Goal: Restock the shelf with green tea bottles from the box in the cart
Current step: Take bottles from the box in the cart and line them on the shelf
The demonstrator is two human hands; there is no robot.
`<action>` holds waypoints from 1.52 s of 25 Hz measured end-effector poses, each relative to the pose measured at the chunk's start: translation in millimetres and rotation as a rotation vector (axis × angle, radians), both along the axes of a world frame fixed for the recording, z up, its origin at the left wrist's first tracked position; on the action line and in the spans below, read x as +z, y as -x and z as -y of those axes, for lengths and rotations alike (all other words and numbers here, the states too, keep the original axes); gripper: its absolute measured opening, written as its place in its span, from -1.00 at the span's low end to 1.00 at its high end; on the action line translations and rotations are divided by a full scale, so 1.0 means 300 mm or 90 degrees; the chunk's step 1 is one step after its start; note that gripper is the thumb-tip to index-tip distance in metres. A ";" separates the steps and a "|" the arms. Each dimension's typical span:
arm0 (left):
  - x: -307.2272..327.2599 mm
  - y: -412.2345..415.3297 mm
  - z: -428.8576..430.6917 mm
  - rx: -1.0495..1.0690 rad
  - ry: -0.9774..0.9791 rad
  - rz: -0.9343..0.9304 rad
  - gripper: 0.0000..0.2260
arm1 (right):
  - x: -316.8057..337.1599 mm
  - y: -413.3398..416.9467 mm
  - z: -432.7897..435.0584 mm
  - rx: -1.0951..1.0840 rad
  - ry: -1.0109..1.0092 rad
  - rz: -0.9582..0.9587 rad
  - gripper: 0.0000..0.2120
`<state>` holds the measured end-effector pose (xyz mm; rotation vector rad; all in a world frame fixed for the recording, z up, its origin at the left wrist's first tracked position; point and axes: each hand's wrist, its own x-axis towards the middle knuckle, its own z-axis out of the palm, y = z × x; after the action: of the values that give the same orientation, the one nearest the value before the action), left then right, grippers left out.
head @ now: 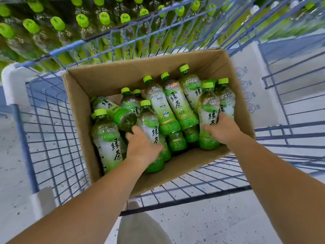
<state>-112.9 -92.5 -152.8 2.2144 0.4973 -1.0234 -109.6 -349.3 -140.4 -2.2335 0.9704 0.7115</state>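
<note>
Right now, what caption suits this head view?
A person's left grip and right grip hold green tea bottles in the cardboard box inside the cart.

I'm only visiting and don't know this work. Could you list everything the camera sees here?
green tea bottles: at least ten, clear with green caps and green-and-white labels, loose in the box; most lean, one lies on its side
box: one, brown cardboard, open, in the cart
cart: one, blue wire, in front of the shelf
shelf bottles: many, green-capped, in rows beyond the cart, blurred
carton: one, white with blue print, beside the box on its right
floor: grey, speckled, under the cart
trouser leg: one seen, light, bottom edge
left hand: one, bare, gripping a bottle in the box
right hand: one, bare, gripping another bottle near the box's right wall
</note>
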 end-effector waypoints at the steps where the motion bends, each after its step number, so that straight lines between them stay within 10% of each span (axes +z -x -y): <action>1: -0.007 0.003 -0.006 0.010 0.002 0.001 -0.34 | -0.003 0.000 0.002 -0.008 -0.003 0.001 -0.60; 18: 0.268 -0.015 -0.239 0.156 0.429 0.107 -0.46 | 0.308 0.099 -0.357 -0.139 -0.125 0.165 -0.61; 38: 0.574 -0.393 -1.579 0.166 0.397 0.400 -0.48 | 0.468 -0.328 -1.701 0.047 -0.262 0.439 -0.70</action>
<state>4.9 381.1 19.3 1.7116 0.1403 -0.2503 -11.1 161.1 0.0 -1.9281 0.3598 0.1135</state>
